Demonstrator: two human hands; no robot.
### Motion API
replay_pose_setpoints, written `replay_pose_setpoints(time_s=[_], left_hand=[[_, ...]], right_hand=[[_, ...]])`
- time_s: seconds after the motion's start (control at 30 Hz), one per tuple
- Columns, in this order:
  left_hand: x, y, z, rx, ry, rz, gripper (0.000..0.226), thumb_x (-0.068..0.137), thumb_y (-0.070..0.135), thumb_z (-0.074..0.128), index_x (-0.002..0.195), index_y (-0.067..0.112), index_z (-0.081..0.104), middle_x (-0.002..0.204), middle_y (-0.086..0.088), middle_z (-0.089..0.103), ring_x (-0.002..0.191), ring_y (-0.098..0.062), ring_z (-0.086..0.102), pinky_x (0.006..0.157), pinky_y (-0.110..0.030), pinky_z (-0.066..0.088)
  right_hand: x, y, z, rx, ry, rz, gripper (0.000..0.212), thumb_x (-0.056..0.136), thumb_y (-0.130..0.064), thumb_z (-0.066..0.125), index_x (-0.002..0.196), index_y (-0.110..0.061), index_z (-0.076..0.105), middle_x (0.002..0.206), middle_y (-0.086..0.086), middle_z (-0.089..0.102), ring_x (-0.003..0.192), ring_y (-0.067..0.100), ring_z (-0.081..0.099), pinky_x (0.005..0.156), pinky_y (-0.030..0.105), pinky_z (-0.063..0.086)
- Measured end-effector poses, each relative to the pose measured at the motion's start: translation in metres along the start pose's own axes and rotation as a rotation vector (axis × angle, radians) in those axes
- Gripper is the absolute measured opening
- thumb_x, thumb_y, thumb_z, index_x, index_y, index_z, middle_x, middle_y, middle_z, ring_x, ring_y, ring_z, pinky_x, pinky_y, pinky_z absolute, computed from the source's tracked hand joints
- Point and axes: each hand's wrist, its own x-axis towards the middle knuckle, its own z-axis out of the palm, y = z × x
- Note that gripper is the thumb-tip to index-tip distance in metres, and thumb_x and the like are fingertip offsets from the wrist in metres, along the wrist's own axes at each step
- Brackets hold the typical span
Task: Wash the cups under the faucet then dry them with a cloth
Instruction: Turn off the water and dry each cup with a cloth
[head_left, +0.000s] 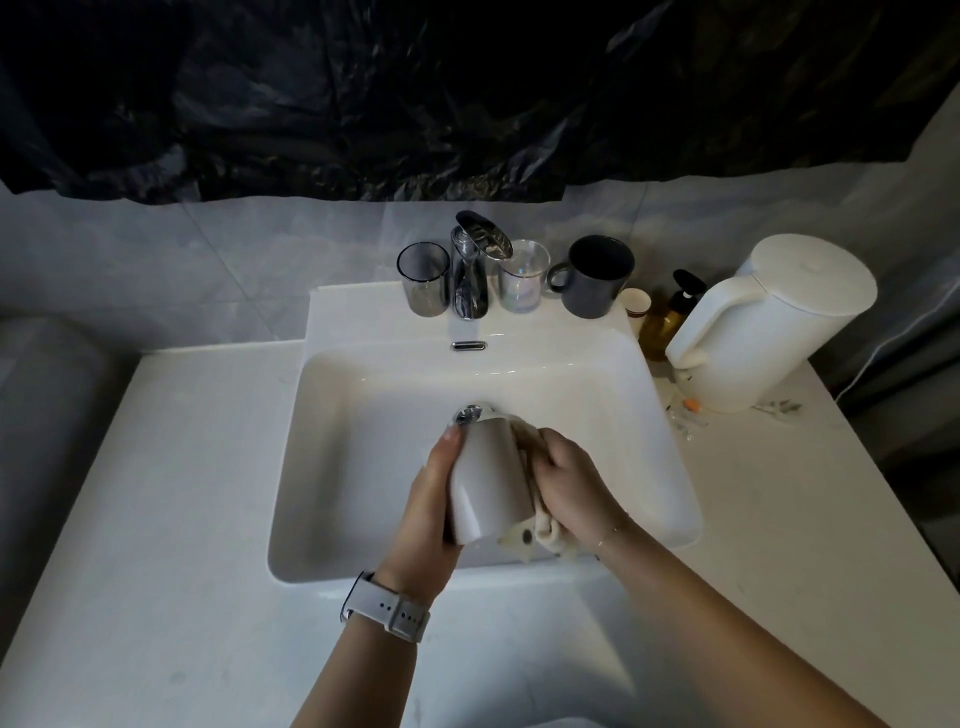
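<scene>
Over the white sink (363, 395) my left hand (428, 499) grips a pale grey cup (485, 478), tilted with its base toward me. My right hand (569, 478) holds a cream cloth (540, 525) pressed against the cup's right side; part of the cloth hangs below the cup. Behind the basin stands the chrome faucet (470, 275), with no water visible. A smoky glass tumbler (423, 280) is left of it, a clear iridescent glass (522, 283) and a dark grey mug (595, 275) to its right.
A white kettle (769, 322) stands on the right counter beside an amber pump bottle (667, 317) and a small paper cup (636, 302). Small scraps (685, 410) lie by the kettle's base. Black plastic sheeting (415, 93) covers the wall above.
</scene>
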Motion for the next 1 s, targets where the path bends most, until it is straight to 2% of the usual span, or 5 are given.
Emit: replay_pose_setpoints(time_s=[0.17,0.37,0.57,0.83,1.0], left_hand=[[0.001,0.002,-0.003,0.001,0.021,-0.007,0.050,0.094,0.052,0.052,0.122,0.012,0.067,0.120,-0.016,0.068,0.109,-0.028,0.066,0.090,-0.041,0.052],[0.008,0.001,-0.013,-0.307,0.102,-0.222,0.073,0.077,0.066,0.067,0.128,0.014,0.063,0.118,-0.016,0.066,0.105,-0.032,0.065,0.086,-0.042,0.055],[0.013,0.006,-0.004,-0.429,0.070,-0.238,0.065,0.085,0.066,0.055,0.117,0.011,0.067,0.110,-0.015,0.068,0.093,-0.029,0.068,0.085,-0.039,0.055],[-0.003,-0.009,0.023,-0.368,0.244,0.005,0.074,0.088,0.065,0.055,0.131,0.004,0.059,0.125,-0.023,0.064,0.118,-0.036,0.062,0.102,-0.048,0.048],[-0.011,-0.001,0.016,-0.302,0.272,0.076,0.075,0.080,0.071,0.056,0.122,0.009,0.067,0.118,-0.017,0.070,0.111,-0.034,0.066,0.103,-0.051,0.047]], right_hand=[[-0.006,-0.003,0.005,0.095,-0.012,0.018,0.050,0.100,-0.038,0.043,0.061,-0.007,0.038,0.044,0.000,0.038,0.043,0.014,0.039,0.048,0.027,0.034],[-0.009,-0.013,0.005,0.499,-0.143,0.079,0.031,0.103,-0.027,0.037,0.096,-0.017,0.066,0.093,-0.012,0.069,0.088,-0.001,0.064,0.073,0.007,0.044],[-0.013,-0.007,0.008,0.322,-0.040,0.030,0.026,0.103,-0.025,0.039,0.094,-0.018,0.062,0.083,-0.009,0.064,0.078,-0.003,0.057,0.068,0.002,0.041],[-0.026,-0.019,0.032,0.574,0.220,0.106,0.021,0.101,-0.040,0.040,0.096,-0.036,0.060,0.099,-0.005,0.067,0.096,0.014,0.063,0.084,0.037,0.052],[-0.058,-0.015,0.053,0.241,0.276,-0.410,0.031,0.101,-0.034,0.035,0.128,-0.038,0.050,0.134,-0.003,0.057,0.123,0.010,0.054,0.102,0.035,0.046]])
